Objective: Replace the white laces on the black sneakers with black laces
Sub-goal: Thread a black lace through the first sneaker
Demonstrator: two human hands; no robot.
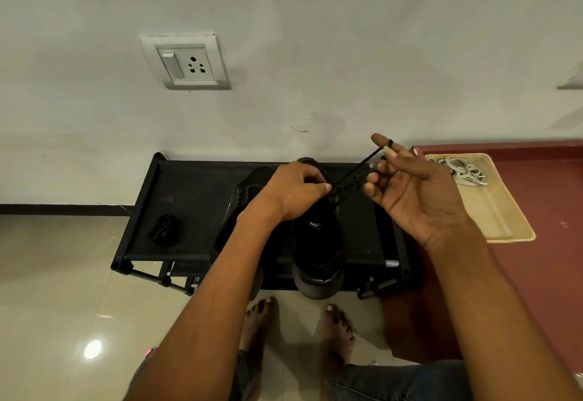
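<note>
A black sneaker (317, 249) stands on the black rack (189, 205), toe toward me. My left hand (298, 192) pinches its eyelet area near the tongue. A black lace (356, 170) runs taut from there up to my right hand (407, 186), looped over the index finger and pinched by the thumb. The second black sneaker (246, 192) lies behind my left wrist, partly hidden. A coiled spare black lace (164, 230) sits on the rack's left part.
A cream tray (492, 211) on the red ledge (549, 198) at right holds the white laces (463, 170). A wall with a socket (189, 64) rises directly behind the rack. My bare feet (296, 325) stand on the tiled floor below.
</note>
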